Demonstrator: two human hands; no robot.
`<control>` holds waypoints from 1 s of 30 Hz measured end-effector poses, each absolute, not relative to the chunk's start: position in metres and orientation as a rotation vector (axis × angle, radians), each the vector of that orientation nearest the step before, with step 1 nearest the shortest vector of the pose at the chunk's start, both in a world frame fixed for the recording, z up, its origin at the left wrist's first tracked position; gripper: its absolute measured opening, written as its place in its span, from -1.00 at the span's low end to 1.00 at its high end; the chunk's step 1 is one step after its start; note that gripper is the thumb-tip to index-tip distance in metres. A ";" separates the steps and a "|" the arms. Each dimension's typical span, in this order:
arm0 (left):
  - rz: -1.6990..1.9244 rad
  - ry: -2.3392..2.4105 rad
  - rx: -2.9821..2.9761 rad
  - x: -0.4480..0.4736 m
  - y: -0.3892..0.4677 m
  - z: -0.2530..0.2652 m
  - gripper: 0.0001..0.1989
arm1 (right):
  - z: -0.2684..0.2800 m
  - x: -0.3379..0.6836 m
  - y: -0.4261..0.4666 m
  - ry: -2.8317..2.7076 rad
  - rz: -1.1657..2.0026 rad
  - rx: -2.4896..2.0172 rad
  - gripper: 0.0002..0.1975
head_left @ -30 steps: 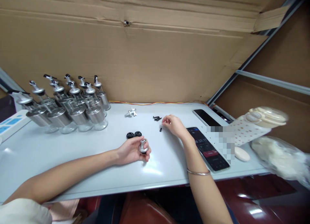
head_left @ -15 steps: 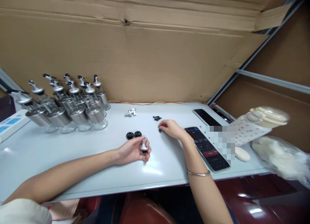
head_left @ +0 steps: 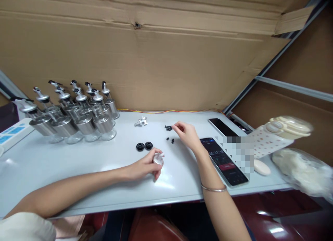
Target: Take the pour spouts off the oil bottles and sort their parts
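Observation:
My left hand is closed around a silver pourer head, its top turned toward me. Thumb and fingertips of my right hand are pinched together at the end of the thin black flip caps, on one of them as far as I can see. Two small black plugs lie just below that hand. Beside my left hand are two round black stoppers. A few silver-white spout parts lie farther back.
Several glass-and-steel oil bottles stand at the left, most with pourers on. A white power strip is beyond them. On the right lie a phone with a running timer, a dark phone, a dotted cup and a plastic bag.
My right hand has moved from the small plugs back to the black flip caps, leaving the plugs uncovered. My left hand has turned the pourer head so its top faces me.

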State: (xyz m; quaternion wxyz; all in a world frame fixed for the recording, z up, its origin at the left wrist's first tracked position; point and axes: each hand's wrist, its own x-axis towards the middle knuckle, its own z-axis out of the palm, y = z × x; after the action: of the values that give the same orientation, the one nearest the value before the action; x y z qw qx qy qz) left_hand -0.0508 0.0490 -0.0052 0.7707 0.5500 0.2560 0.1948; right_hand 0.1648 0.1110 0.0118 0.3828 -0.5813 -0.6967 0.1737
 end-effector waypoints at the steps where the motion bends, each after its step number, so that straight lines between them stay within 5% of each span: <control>1: 0.396 0.576 1.306 -0.052 0.046 -0.001 -0.68 | 0.014 0.161 0.109 -1.738 0.438 -1.428 -0.71; 7: 0.622 0.822 1.535 -0.053 0.050 0.014 -0.73 | 0.017 0.126 0.091 -1.889 0.720 -1.110 -0.53; 14: 0.845 0.805 1.462 -0.060 0.073 0.006 -0.65 | 0.013 0.107 0.085 -1.942 0.785 -1.129 -0.60; 22: 0.891 0.943 2.291 -0.075 0.084 0.026 -0.88 | 0.018 0.117 0.088 -1.740 1.284 -0.993 -0.46; 30: 0.897 0.992 2.678 -0.085 0.096 0.031 -0.83 | 0.025 0.116 0.084 -1.736 1.586 -0.804 -0.55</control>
State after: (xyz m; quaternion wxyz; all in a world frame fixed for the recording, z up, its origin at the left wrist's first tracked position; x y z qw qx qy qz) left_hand -0.0846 0.0964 0.0306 0.0741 0.8923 0.3304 0.2987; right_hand 0.1165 0.0836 0.0251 0.3224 -0.3062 -0.6613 0.6041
